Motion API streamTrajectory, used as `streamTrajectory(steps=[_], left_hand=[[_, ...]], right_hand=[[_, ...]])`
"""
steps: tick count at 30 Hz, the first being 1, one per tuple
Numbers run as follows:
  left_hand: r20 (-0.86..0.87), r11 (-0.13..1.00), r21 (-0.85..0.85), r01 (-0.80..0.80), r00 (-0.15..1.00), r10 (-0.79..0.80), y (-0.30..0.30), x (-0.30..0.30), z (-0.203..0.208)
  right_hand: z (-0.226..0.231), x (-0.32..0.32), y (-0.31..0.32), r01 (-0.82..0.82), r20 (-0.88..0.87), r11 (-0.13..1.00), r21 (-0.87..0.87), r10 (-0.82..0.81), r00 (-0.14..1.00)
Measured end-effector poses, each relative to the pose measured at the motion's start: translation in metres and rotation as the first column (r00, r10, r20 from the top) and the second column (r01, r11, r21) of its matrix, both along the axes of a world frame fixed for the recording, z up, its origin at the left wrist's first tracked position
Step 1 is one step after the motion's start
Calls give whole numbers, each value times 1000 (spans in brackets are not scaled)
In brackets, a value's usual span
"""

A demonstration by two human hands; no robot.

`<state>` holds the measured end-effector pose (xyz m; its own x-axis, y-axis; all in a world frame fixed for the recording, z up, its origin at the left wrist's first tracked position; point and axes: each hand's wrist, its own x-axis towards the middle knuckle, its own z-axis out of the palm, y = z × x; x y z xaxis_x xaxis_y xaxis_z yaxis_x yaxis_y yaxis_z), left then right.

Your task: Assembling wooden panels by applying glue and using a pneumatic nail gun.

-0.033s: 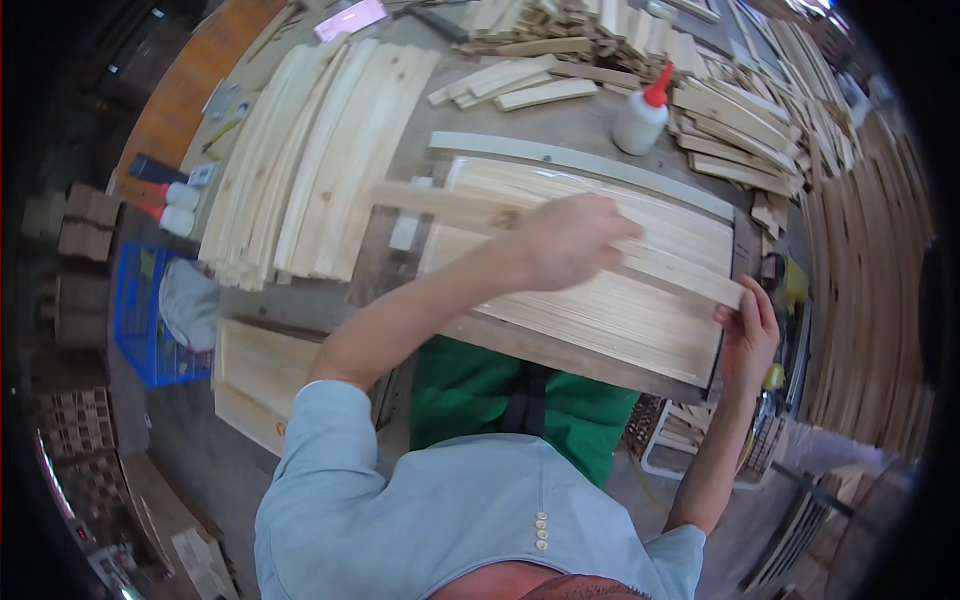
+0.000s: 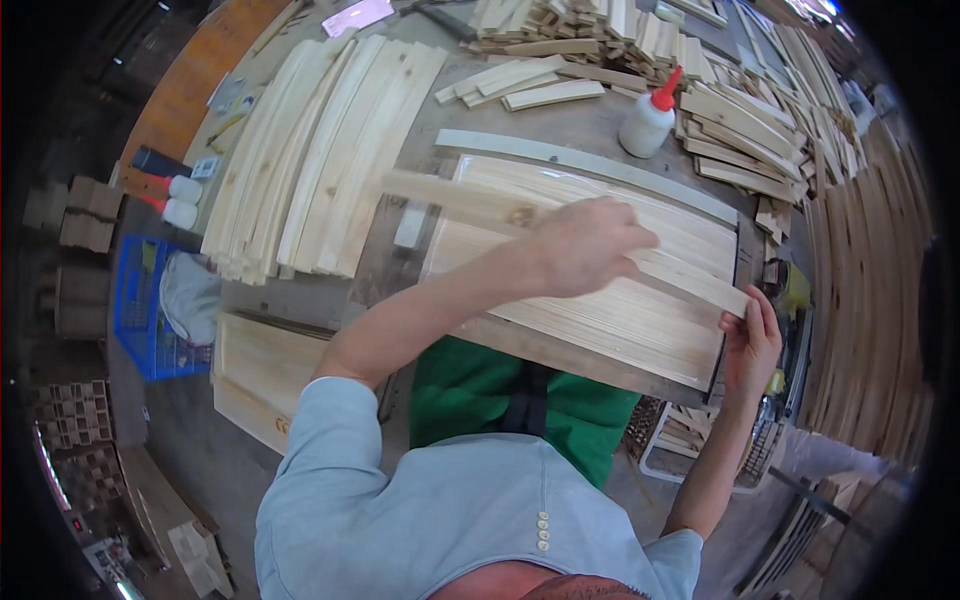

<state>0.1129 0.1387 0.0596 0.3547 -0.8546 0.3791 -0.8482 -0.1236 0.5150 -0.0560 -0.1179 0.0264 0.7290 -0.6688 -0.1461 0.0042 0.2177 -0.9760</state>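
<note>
Edging rightward over the slatted panel [image 2: 600, 322], the left hand [image 2: 590, 247] is curling over the wooden strip [image 2: 695, 283] crossing it, grip unclear, while the right hand [image 2: 752, 340] is pinching the strip's end.

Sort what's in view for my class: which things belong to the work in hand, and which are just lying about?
Part of the work:
held wooden strip
slatted panel beneath it
boards stacked at left, probably
red-tipped bottle beyond the panel, perhaps

Apparently just lying about:
blue crate
pink rectangular item
</note>
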Motion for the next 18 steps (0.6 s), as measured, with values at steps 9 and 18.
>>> streamTrajectory(steps=[9, 18], left_hand=[[-15, 1000, 7, 8, 1000, -8, -1, 4, 1], [-170, 994, 69, -86, 981, 97, -5, 8, -7]], right_hand=[[4, -25, 0, -231, 232, 962, 147, 193, 953], [6, -11, 2, -159, 64, 983, 97, 153, 986]])
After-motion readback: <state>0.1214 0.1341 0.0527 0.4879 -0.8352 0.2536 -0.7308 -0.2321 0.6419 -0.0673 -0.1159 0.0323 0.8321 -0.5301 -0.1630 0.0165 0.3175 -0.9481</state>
